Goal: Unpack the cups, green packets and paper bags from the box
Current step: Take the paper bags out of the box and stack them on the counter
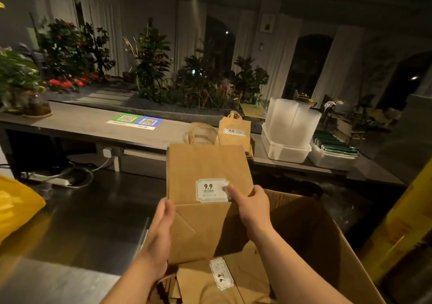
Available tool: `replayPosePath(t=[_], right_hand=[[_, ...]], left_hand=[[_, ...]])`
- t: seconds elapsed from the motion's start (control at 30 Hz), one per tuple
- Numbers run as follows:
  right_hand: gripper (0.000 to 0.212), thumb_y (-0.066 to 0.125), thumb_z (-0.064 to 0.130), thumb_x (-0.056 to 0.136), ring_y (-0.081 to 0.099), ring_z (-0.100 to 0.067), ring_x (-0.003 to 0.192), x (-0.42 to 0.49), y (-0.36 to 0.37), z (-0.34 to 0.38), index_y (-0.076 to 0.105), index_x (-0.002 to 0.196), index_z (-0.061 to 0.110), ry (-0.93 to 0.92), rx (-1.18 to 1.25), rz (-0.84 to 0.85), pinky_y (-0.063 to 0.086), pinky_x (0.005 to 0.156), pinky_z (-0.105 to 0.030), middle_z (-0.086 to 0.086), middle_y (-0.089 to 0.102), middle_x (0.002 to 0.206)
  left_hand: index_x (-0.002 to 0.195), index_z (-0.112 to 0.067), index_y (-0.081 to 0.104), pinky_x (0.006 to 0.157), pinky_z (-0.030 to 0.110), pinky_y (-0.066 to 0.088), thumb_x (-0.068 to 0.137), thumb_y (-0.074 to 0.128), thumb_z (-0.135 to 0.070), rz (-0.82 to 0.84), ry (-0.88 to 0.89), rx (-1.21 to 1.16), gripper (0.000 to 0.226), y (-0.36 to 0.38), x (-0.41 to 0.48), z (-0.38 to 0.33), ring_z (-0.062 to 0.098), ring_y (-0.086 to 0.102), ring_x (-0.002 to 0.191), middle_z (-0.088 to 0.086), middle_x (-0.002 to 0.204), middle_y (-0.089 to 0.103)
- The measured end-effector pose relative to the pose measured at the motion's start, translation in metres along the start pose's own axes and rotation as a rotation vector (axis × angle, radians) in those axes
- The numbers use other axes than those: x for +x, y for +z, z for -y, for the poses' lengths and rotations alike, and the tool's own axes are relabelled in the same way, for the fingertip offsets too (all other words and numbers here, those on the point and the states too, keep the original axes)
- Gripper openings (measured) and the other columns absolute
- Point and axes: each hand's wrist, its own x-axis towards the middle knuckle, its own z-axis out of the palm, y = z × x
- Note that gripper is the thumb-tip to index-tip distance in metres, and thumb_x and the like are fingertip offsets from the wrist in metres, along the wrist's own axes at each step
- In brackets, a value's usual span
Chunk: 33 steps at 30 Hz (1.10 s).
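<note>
Upright above the open box [327, 245], a flat paper bag [208, 170] is steadied at its left edge by the nearly straight fingers of the left hand [163, 217] and pinched beside its label by the right hand [252, 203], thumb in front.

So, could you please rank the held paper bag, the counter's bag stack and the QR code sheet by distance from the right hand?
1. Held paper bag: in the right hand.
2. Bag stack: counter, ahead.
3. QR code sheet: counter, far left.
</note>
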Motion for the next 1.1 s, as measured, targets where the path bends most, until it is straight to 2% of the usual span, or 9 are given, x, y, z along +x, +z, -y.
replayPosePath(t=[0.07,0.17,0.27,0.43,0.6,0.73,0.9,1.0,1.1], right_hand=[[0.040,0.081,0.046,0.082,0.067,-0.012,0.099,-0.008,0.011,0.014,0.054,0.108,0.033,-0.129,0.083,-0.024,0.060,0.087,-0.034,0.011,0.067,0.107],[0.050,0.080,0.045,0.081,0.067,-0.002,0.102,-0.026,0.035,0.038,0.052,0.120,0.033,-0.281,0.248,0.016,0.058,0.076,-0.020,0.016,0.067,0.112],[0.057,0.075,0.048,0.081,0.064,0.002,0.109,-0.041,0.058,0.046,0.049,0.129,0.035,-0.356,0.276,0.106,0.058,0.083,-0.020,0.019,0.066,0.117],[0.039,0.069,0.040,0.093,0.063,-0.004,0.117,-0.058,0.087,0.012,0.047,0.125,0.048,-0.311,0.226,0.273,0.057,0.094,-0.030,0.028,0.064,0.117],[0.047,0.067,0.042,0.095,0.059,0.002,0.118,-0.056,0.086,0.004,0.038,0.127,0.062,-0.285,0.182,0.356,0.055,0.101,-0.036,0.032,0.059,0.121],[0.054,0.066,0.038,0.097,0.057,0.000,0.122,-0.054,0.083,0.008,0.034,0.138,0.053,-0.337,0.113,0.359,0.053,0.104,-0.038,0.030,0.056,0.126],[0.066,0.073,0.051,0.086,0.059,-0.009,0.123,-0.045,0.077,-0.002,0.035,0.140,0.047,-0.261,0.036,0.499,0.053,0.105,-0.042,0.017,0.059,0.131],[0.058,0.067,0.038,0.097,0.055,-0.006,0.124,-0.035,0.080,-0.003,0.032,0.140,0.050,-0.239,-0.033,0.483,0.049,0.110,-0.039,0.023,0.056,0.130],[0.059,0.064,0.032,0.100,0.051,0.000,0.123,-0.006,0.090,0.022,0.029,0.144,0.048,-0.285,-0.036,0.416,0.047,0.111,-0.037,0.027,0.051,0.132]], left_hand=[[0.122,-0.050,0.048,0.088,0.041,0.055,0.095,0.064,-0.045,-0.041,0.128,0.215,0.032,-0.013,0.004,-0.018,0.015,0.065,0.111,-0.006,0.123,0.067],[0.118,-0.055,0.041,0.083,0.029,0.054,0.097,0.065,-0.026,-0.084,0.238,0.319,0.043,-0.045,0.013,-0.043,0.010,0.066,0.108,-0.011,0.118,0.066],[0.121,-0.057,0.040,0.091,0.032,0.053,0.098,0.065,-0.021,-0.168,0.254,0.286,0.049,-0.077,0.013,-0.053,0.011,0.065,0.111,-0.009,0.120,0.067],[0.121,-0.051,0.043,0.084,0.027,0.050,0.097,0.066,-0.020,-0.269,0.233,0.359,0.046,-0.112,0.007,-0.028,0.011,0.061,0.113,-0.011,0.121,0.064],[0.138,-0.045,0.026,0.078,0.021,0.045,0.101,0.060,-0.025,-0.248,0.225,0.422,0.054,-0.113,0.011,-0.019,-0.002,0.054,0.104,-0.021,0.118,0.055],[0.134,-0.039,0.030,0.078,0.019,0.043,0.102,0.059,-0.022,-0.309,0.285,0.439,0.047,-0.112,0.014,-0.014,-0.002,0.054,0.100,-0.022,0.116,0.055],[0.128,-0.035,0.043,0.078,0.030,0.050,0.099,0.063,-0.021,-0.421,0.270,0.334,0.038,-0.120,0.027,0.002,0.008,0.061,0.106,-0.011,0.116,0.065],[0.125,-0.037,0.045,0.081,0.034,0.051,0.099,0.064,-0.020,-0.420,0.281,0.367,0.037,-0.117,0.036,-0.004,0.010,0.060,0.108,-0.012,0.116,0.064],[0.129,-0.042,0.040,0.085,0.032,0.049,0.100,0.062,-0.019,-0.391,0.307,0.364,0.044,-0.103,0.064,-0.039,0.001,0.057,0.105,-0.018,0.115,0.059]])
